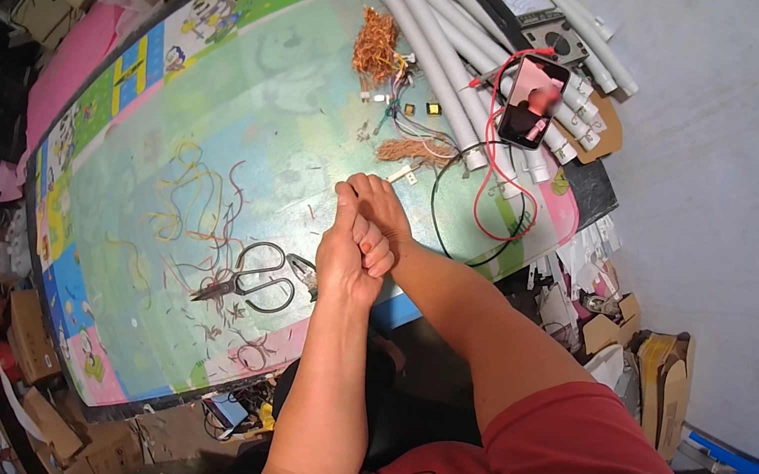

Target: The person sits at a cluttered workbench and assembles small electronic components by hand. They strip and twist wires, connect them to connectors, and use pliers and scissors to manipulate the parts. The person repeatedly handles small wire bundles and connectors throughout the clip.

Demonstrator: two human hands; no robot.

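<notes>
Apparently, the loosely fisted left hand (353, 255), thumb pointing up, presses against the right hand (385, 204), whose fingers reach behind it; whether anything is pinched between them I cannot tell. Nearest the right fingertips, just beyond them, lies a slim white strip (401, 174). Dark-handled pliers (301, 270) sit beside the left wrist, partly hidden by it, and black looped-handle scissors (236, 282) lie flat among thin yellow and red wire scraps (235, 179), probably kept there for easy reach. Farther off are a tangled copper-coloured wire bundle (374, 48) and thick grey-white plastic pipes (425, 37), which crowd the far right of the patterned tabletop (296, 136). A black dial multimeter (556, 40) and a lit dark smartphone (531, 101) rest on them, perhaps for a clear view, while red (481, 184) and black test leads (434, 196) loop near the right forearm, where they could snag.
</notes>
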